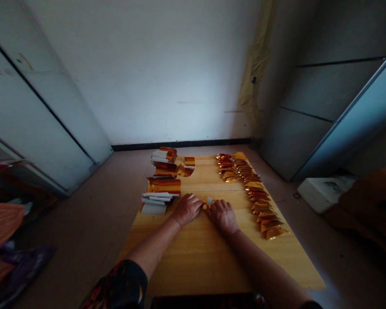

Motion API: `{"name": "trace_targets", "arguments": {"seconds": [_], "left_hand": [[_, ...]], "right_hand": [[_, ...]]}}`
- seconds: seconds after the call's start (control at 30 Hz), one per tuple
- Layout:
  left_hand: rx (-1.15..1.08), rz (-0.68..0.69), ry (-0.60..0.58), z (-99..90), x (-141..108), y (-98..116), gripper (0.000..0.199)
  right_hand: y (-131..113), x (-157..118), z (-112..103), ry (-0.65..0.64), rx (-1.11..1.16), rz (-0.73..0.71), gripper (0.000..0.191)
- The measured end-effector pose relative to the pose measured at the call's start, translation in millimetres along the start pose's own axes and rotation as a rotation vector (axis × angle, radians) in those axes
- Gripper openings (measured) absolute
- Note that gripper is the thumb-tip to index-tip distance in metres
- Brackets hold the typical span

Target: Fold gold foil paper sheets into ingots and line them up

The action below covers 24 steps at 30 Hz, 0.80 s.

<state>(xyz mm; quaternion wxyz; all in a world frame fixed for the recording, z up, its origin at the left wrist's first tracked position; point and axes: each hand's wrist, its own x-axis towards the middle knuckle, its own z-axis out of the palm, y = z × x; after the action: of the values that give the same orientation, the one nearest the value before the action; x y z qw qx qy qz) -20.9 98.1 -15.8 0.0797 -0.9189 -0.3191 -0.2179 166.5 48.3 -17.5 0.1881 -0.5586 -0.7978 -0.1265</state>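
Pinching small gold paper (207, 203), left hand (189, 209) and right hand (224, 216) nearly closed, fingertips somewhat unclear.

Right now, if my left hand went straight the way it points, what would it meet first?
Your left hand would likely first meet the small gold-and-white paper at its fingertips; depth beyond that is unclear.

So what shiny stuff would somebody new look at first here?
Probably the folded gold pieces, lined up along the right side of the wooden table. Next might come the curved gold sheets near its left edge. Then, in the middle, the left hand and right hand, with a small gold-and-white piece between them.
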Motion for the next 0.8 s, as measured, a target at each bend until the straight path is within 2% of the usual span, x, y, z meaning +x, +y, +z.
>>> {"name": "trace_targets", "arguments": {"seconds": [0.13,0.3,0.47,0.67,0.8], "left_hand": [[0.031,-0.015,0.011,1.3,1,3,0.017],[0.023,-0.05,-0.057,-1.9,1,9,0.016],[-0.055,-0.187,-0.102,3.1,1,14,0.012],[-0.196,-0.321,-0.059,10.5,5,14,0.031],[-0.217,-0.45,-0.067,10.5,9,16,0.033]], "right_hand": [[-1,0,-3,-0.017,0.008,-0.003,0.018],[0,-3,-10,-0.108,0.061,0.047,0.009],[6,-1,-14,-0.208,0.141,0.159,0.015],[15,8,-16,-0.301,0.211,0.187,0.019],[16,12,-14,-0.321,0.208,0.254,0.022]]}}
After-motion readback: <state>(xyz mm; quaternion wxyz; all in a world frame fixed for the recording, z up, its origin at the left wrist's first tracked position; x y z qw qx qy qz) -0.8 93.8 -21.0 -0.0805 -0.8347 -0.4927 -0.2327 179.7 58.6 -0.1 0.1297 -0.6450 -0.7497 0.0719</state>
